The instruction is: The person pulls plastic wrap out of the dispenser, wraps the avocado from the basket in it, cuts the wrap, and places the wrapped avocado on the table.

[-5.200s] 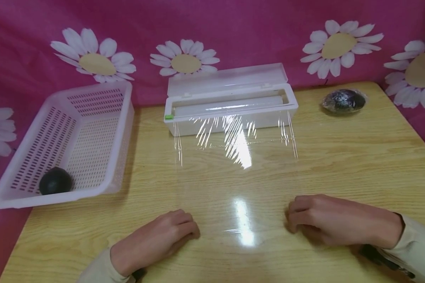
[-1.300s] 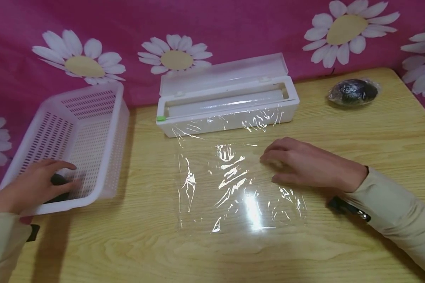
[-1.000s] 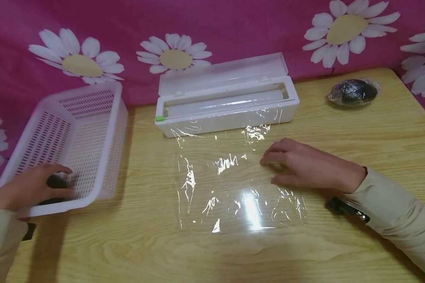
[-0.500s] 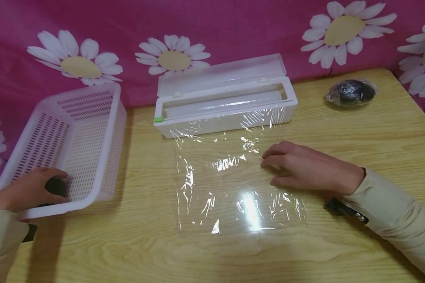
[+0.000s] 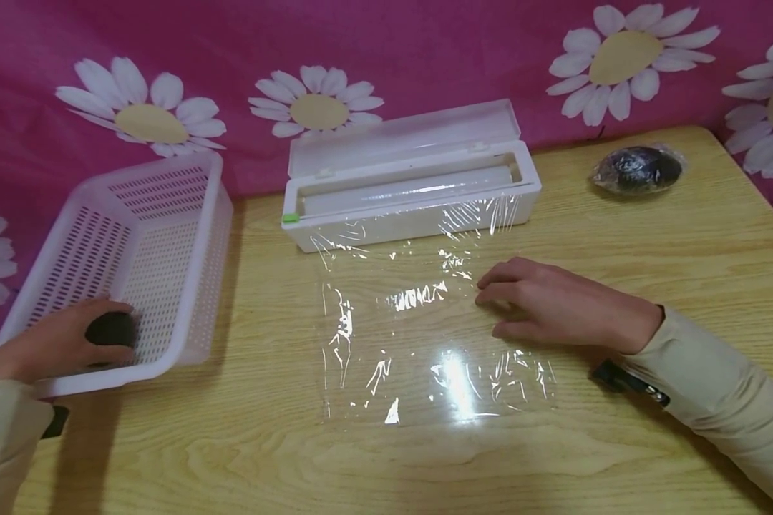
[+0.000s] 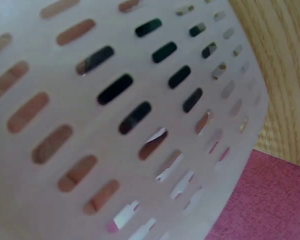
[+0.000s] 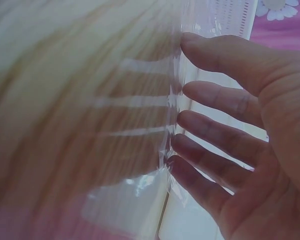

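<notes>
a: call the middle of the clear film (image 5: 419,329) the clock's centre, with twelve at the flowered cloth (image 5: 425,50). what's the left hand (image 5: 58,340) up to?

b: it's out at nine, back of the hand upward, reaching over the near rim of the white basket (image 5: 205,279). finger and thumb curve round a dark round object (image 5: 111,327), so it's holding that.

a: and the right hand (image 5: 554,304)?

b: just short of three. fingers spread fairly wide and a little bent, pointing towards ten, tips touching the film near its right side.

a: what about the containers?

b: the basket, between nine and ten, has that dark object in its near end; from the left wrist you see it through the slots. at twelve there's a white box (image 5: 373,232), lid (image 5: 406,139) tipped back, a roll (image 5: 406,187) lying lengthwise inside. the film drapes over its front and out onto the surface (image 5: 335,472).

a: any edges to mind?

b: the box's lid stands close to the cloth. at two, a wrapped dark object (image 5: 638,170) lies near the surface's rounded far corner, well apart from the right hand. a strip of wood runs between basket and film, and a broader stretch from the film's creased near edge towards six.
</notes>
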The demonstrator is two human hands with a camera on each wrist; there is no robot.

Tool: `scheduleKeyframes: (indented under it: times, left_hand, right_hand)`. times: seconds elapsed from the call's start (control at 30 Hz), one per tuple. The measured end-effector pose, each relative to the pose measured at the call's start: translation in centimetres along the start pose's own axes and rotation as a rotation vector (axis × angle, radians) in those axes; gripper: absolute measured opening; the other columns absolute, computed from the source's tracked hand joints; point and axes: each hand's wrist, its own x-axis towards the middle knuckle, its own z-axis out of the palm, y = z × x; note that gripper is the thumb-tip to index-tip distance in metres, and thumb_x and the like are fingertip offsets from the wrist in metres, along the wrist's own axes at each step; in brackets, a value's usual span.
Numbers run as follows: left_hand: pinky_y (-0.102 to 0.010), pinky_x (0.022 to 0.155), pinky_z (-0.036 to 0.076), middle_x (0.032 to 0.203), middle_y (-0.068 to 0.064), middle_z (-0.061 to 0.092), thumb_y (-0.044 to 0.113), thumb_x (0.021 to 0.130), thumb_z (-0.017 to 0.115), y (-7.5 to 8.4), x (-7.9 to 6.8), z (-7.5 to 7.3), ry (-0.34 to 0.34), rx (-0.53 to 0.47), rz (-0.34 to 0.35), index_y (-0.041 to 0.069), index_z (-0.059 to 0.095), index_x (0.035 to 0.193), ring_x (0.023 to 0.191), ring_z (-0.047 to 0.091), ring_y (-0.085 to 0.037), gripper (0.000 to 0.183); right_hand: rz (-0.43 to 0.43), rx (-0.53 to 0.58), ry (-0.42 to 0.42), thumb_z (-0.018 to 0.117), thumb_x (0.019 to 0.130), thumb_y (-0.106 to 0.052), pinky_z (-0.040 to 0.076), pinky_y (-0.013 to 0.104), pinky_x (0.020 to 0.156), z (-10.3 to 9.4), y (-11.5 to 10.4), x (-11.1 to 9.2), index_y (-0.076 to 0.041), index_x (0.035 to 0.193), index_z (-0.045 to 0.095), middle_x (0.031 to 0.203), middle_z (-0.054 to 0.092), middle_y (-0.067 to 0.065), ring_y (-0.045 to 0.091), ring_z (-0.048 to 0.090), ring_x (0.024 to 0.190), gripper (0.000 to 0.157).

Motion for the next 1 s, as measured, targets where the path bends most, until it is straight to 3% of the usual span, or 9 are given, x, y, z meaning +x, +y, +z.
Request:
scheduleKeyframes:
  times: [0.1,0.2,0.37,0.7,1.0]
  left_hand:
    - [-0.077,0.1,0.039,0.144,-0.052,0.036,0.051,0.099,0.065,0.0,0.0,0.0,0.005,-0.002,-0.032,-0.017,0.039,0.146,0.127,0.04,-0.069,0.087]
    - [-0.074,0.094,0.044,0.137,-0.054,0.042,0.056,0.102,0.056,-0.1,-0.2,0.1,0.01,-0.006,-0.068,-0.025,0.033,0.144,0.12,0.047,-0.068,0.094]
    - [-0.062,0.076,0.052,0.116,-0.048,0.058,0.062,0.097,0.06,-0.1,-0.4,0.2,0.015,-0.011,-0.111,-0.023,0.041,0.137,0.095,0.063,-0.055,0.096]
    - [-0.059,0.073,0.054,0.111,-0.045,0.061,0.059,0.091,0.071,0.3,-0.3,-0.2,0.058,0.003,-0.087,-0.016,0.042,0.137,0.088,0.065,-0.049,0.092]
    - [-0.042,0.06,0.051,0.106,-0.042,0.064,0.054,0.092,0.072,1.4,-0.5,-0.5,0.164,-0.05,-0.086,-0.013,0.042,0.14,0.076,0.063,-0.037,0.088]
  right_hand:
    - [-0.009,-0.001,0.001,0.08,0.089,-0.029,0.054,0.049,0.108,-0.1,0.1,0.0,-0.01,0.127,0.073,0.136,0.067,0.011,0.029,0.061,0.128,0.043]
    - [-0.018,-0.003,0.004,0.08,0.09,-0.029,0.054,0.049,0.107,-0.3,0.1,0.0,-0.01,0.127,0.073,0.135,0.067,0.01,0.028,0.061,0.128,0.042]
    - [-0.032,-0.006,0.014,0.079,0.09,-0.028,0.054,0.049,0.106,-0.4,0.1,-0.1,-0.01,0.126,0.073,0.135,0.067,0.01,0.029,0.061,0.127,0.041]
    - [-0.01,0.0,0.002,0.08,0.09,-0.03,0.054,0.049,0.108,-0.2,0.1,-0.2,-0.01,0.127,0.072,0.137,0.066,0.01,0.029,0.06,0.129,0.043]
    - [-0.011,0.005,0.002,0.079,0.091,-0.028,0.054,0.05,0.108,-0.1,0.1,-0.2,-0.012,0.128,0.072,0.137,0.066,0.01,0.029,0.06,0.129,0.041]
